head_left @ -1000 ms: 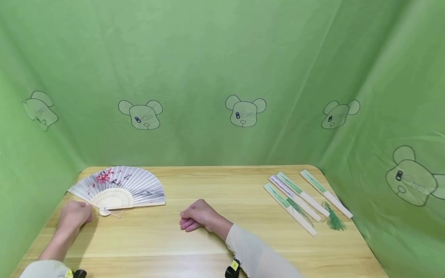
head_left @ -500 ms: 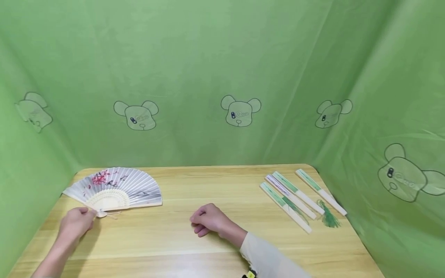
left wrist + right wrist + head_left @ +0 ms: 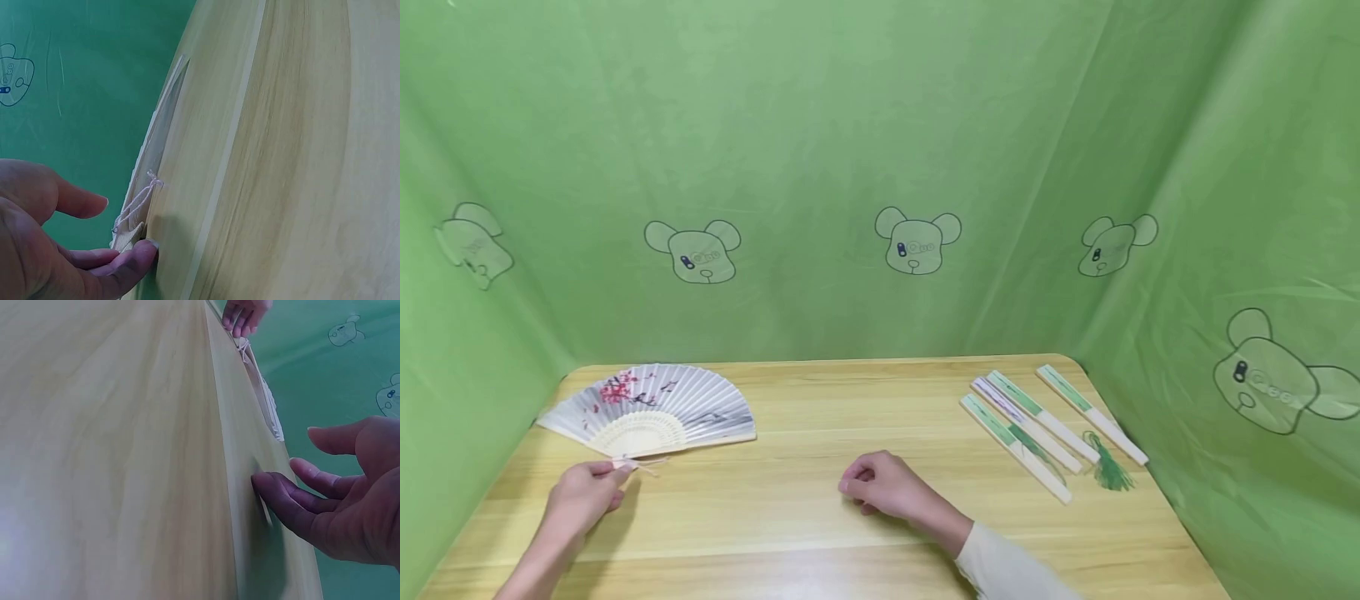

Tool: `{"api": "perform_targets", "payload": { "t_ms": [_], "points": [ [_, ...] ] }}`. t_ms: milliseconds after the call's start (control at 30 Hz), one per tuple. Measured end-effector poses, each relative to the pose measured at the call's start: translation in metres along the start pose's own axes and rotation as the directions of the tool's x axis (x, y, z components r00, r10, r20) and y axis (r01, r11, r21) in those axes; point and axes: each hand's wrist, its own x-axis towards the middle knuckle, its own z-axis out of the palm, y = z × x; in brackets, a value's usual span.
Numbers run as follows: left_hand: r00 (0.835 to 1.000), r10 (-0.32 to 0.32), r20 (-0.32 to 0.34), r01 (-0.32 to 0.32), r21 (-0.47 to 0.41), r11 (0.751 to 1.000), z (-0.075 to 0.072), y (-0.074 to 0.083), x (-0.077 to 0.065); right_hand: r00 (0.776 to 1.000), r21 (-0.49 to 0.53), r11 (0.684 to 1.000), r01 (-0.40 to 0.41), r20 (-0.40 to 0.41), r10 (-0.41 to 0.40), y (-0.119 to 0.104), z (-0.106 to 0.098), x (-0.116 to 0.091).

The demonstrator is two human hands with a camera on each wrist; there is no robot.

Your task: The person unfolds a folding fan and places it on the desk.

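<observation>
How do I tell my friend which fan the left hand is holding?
Find the wooden table and look toward its far left corner. There, the left hand pinches the base of the open fan. It alone is spread wide, pale grey with pink-red blossoms; the four folded fans lie on the right.

No words I can read; small marks (image 3: 924, 247) inside bear-head prints (image 3: 917, 263) on green curtain (image 3: 805, 150) behind table (image 3: 775, 517), illegible.

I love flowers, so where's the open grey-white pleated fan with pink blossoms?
In the head view, the fan is far left on the pale wooden table, pinched by the left hand.
</observation>
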Motion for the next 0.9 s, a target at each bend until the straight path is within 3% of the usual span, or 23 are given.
{"api": "perform_targets", "payload": {
  "t_ms": [233, 500, 733, 900],
  "points": [
    [1.000, -0.013, 0.008, 0.013, 0.014, 1.000, 0.003, 0.000, -0.005, 1.000, 0.015, 1.000, 0.004, -0.008, -0.004, 0.011, -0.011, -0.011],
    [1.000, 0.009, 0.023, -0.008, -0.053, 0.999, 0.015, 0.005, -0.009, 0.999, 0.032, 1.000, 0.000, -0.034, 0.001, 0.024, -0.031, -0.020],
    [0.999, 0.048, 0.005, -0.048, 0.024, 0.999, 0.024, 0.011, -0.005, 0.997, 0.040, 0.999, -0.015, -0.076, 0.019, 0.036, -0.049, -0.031],
    [0.998, 0.055, 0.012, -0.055, -0.006, 0.998, 0.031, 0.015, -0.003, 0.994, 0.048, 0.999, -0.020, -0.109, 0.025, 0.043, -0.063, -0.040]
  ]
}}
